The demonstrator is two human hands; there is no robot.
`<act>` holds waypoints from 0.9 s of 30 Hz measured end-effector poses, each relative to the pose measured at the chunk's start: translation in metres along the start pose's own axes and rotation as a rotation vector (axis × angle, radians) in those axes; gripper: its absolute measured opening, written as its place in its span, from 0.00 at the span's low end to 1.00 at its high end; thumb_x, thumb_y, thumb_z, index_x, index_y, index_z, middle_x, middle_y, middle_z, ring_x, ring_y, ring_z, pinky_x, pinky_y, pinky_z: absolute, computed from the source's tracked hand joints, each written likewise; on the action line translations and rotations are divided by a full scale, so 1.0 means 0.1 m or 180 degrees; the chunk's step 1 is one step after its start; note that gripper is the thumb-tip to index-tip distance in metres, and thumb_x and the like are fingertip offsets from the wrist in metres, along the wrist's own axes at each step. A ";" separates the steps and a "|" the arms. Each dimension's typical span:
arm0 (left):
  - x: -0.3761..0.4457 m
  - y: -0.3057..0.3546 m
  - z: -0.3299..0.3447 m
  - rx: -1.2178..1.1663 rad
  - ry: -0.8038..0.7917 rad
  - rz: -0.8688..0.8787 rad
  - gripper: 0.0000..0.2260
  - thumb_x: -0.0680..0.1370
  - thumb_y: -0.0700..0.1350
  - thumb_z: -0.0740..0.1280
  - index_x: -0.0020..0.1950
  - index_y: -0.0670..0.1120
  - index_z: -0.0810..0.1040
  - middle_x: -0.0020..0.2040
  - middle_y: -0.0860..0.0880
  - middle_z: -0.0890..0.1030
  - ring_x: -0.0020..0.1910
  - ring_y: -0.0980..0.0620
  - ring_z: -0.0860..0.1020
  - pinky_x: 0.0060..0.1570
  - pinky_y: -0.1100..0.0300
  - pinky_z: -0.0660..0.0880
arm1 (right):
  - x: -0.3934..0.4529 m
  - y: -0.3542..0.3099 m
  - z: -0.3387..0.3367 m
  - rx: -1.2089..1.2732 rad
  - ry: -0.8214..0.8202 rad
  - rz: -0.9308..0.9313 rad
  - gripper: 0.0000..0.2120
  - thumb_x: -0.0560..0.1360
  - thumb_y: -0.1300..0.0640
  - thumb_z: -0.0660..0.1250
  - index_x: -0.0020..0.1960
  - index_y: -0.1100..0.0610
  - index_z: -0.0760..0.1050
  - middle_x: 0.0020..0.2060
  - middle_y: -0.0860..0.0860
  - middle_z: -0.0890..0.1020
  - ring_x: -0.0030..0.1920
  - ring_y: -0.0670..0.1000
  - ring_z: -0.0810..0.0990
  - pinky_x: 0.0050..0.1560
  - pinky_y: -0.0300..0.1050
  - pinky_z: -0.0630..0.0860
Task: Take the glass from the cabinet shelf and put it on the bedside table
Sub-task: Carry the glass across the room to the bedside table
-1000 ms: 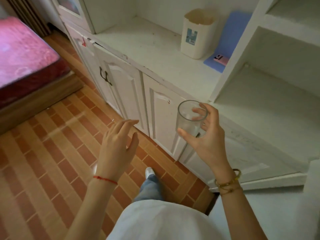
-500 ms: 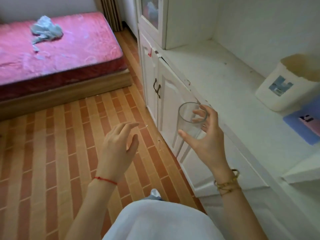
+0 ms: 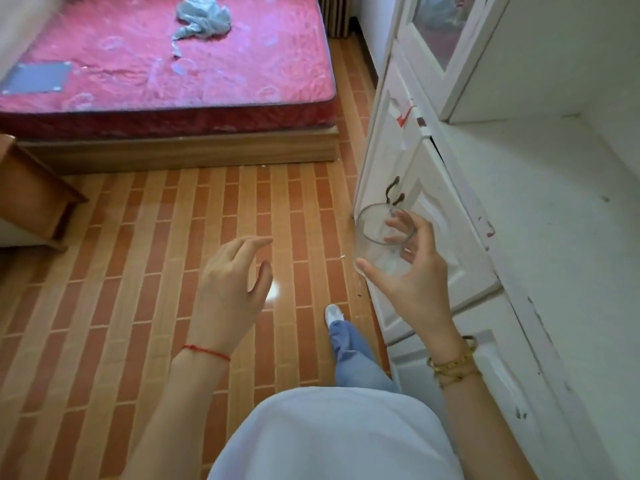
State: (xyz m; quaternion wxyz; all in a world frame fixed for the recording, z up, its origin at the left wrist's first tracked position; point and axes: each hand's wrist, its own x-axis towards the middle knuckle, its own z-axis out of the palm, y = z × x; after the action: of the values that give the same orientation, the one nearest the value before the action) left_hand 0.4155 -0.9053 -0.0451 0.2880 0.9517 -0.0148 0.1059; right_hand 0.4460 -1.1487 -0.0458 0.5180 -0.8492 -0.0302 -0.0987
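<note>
Clearly, in the head view, the right hand (image 3: 412, 271) is grasping the glass (image 3: 382, 239) in mid-air: the thumb is pressing one side near the base, the other fingers are curling round the far wall, and the mouth is facing up and slightly toward the camera. So the grip is clenching on the glass, which is hanging over the tiled floor (image 3: 138, 271) just beside the white cabinet (image 3: 433, 188), no longer on the shelf (image 3: 540, 209). The left hand (image 3: 230, 282) is hovering released, fingers loosely spread, holding nothing, a little to the left of the glass and apart from it.

At the left edge a wooden piece of furniture (image 3: 31, 188) is showing only its corner, standing next to the bed (image 3: 166, 81); it is probably the bedside bench the task is naming, though too little is visible to be sure. From the grip it is lying well off to the left and ahead, across the open floor, with the empty left hand on the nearer side. The glass's long axis is running close to upright, tipping a little, so the coming carry is asking for a leftward turn and walk while levelling it before setting down. A grey cloth (image 3: 201, 19) is lying crumpled on the mattress, clear of the likely path.
</note>
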 end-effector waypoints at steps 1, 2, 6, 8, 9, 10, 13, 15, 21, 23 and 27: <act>0.11 -0.02 0.02 0.0013 0.0020 -0.0080 0.15 0.78 0.40 0.65 0.65 0.46 0.76 0.60 0.48 0.79 0.61 0.49 0.76 0.62 0.49 0.75 | 0.15 0.03 0.05 0.0012 -0.0068 -0.0040 0.37 0.65 0.52 0.81 0.68 0.48 0.66 0.61 0.41 0.78 0.58 0.45 0.80 0.54 0.22 0.69; 0.22 -0.05 0.03 0.0028 0.0049 -0.0166 0.15 0.78 0.40 0.65 0.65 0.46 0.76 0.60 0.48 0.79 0.61 0.49 0.76 0.62 0.49 0.75 | 0.32 0.05 0.10 0.0012 -0.0141 -0.0086 0.37 0.65 0.52 0.81 0.68 0.48 0.66 0.61 0.41 0.78 0.58 0.45 0.80 0.54 0.22 0.69; 0.69 -0.08 0.02 0.0093 0.0228 -0.0471 0.15 0.79 0.40 0.65 0.65 0.45 0.77 0.61 0.47 0.80 0.61 0.48 0.77 0.62 0.48 0.75 | 1.02 0.09 0.31 0.0074 -0.0446 -0.0267 0.38 0.65 0.49 0.80 0.70 0.49 0.65 0.62 0.42 0.77 0.59 0.46 0.80 0.58 0.28 0.72; 0.92 -0.10 -0.01 0.0188 0.0363 -0.0612 0.14 0.79 0.40 0.65 0.65 0.45 0.77 0.61 0.47 0.80 0.59 0.48 0.78 0.61 0.52 0.76 | 1.41 0.07 0.43 0.0119 -0.0592 -0.0404 0.38 0.65 0.49 0.79 0.70 0.50 0.65 0.62 0.43 0.77 0.59 0.46 0.80 0.57 0.27 0.72; 1.03 -0.11 -0.02 0.0249 0.0436 -0.0681 0.14 0.79 0.41 0.65 0.65 0.45 0.77 0.61 0.48 0.80 0.58 0.49 0.78 0.60 0.55 0.75 | 1.60 0.05 0.49 0.0125 -0.0659 -0.0480 0.39 0.65 0.50 0.80 0.71 0.50 0.65 0.62 0.43 0.77 0.59 0.45 0.79 0.58 0.28 0.73; 1.14 -0.14 -0.03 0.0285 0.0511 -0.0759 0.14 0.79 0.41 0.65 0.65 0.46 0.77 0.61 0.48 0.80 0.59 0.50 0.78 0.60 0.58 0.74 | 1.79 0.03 0.55 0.0125 -0.0726 -0.0558 0.39 0.65 0.50 0.80 0.71 0.51 0.65 0.63 0.44 0.77 0.60 0.45 0.79 0.59 0.30 0.74; 1.43 -0.26 -0.03 0.0255 0.0754 -0.1038 0.15 0.79 0.40 0.64 0.65 0.46 0.76 0.62 0.48 0.79 0.62 0.51 0.76 0.63 0.58 0.72 | 2.30 -0.04 0.78 0.0125 -0.0938 -0.0823 0.39 0.65 0.50 0.81 0.71 0.50 0.66 0.62 0.43 0.77 0.60 0.43 0.78 0.60 0.40 0.77; 1.57 -0.36 -0.03 0.0216 0.0928 -0.1190 0.15 0.78 0.39 0.64 0.64 0.45 0.76 0.61 0.47 0.79 0.61 0.48 0.76 0.63 0.51 0.73 | 2.60 -0.08 0.96 0.0186 -0.1072 -0.0982 0.38 0.65 0.52 0.81 0.70 0.51 0.66 0.61 0.42 0.77 0.60 0.42 0.78 0.59 0.45 0.79; 1.89 -0.69 -0.03 0.0297 0.1170 -0.1619 0.14 0.78 0.39 0.65 0.63 0.46 0.77 0.59 0.48 0.80 0.60 0.49 0.77 0.62 0.49 0.74 | 3.24 -0.18 1.53 0.0400 -0.1497 -0.1159 0.37 0.66 0.53 0.81 0.70 0.55 0.67 0.60 0.43 0.77 0.59 0.36 0.77 0.58 0.35 0.76; 2.02 -0.83 -0.05 0.0321 0.1247 -0.1738 0.14 0.78 0.39 0.65 0.63 0.46 0.77 0.60 0.48 0.80 0.60 0.50 0.77 0.63 0.53 0.73 | 3.41 -0.20 1.75 0.0412 -0.1668 -0.1173 0.38 0.66 0.53 0.81 0.70 0.56 0.67 0.60 0.42 0.77 0.58 0.34 0.76 0.57 0.32 0.75; 2.33 -1.21 -0.11 0.0387 0.1359 -0.1911 0.13 0.78 0.38 0.65 0.62 0.44 0.78 0.59 0.48 0.80 0.60 0.49 0.77 0.63 0.56 0.71 | 3.76 -0.28 2.27 0.0466 -0.1923 -0.1187 0.37 0.66 0.53 0.81 0.70 0.54 0.67 0.60 0.43 0.78 0.59 0.38 0.77 0.58 0.32 0.74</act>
State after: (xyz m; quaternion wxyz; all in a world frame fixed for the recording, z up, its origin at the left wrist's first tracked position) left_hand 0.6520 -0.7909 -0.0529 0.2458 0.8855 0.3317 0.2134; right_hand 0.8408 -0.9538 -0.0479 0.5182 -0.7806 -0.3432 0.0663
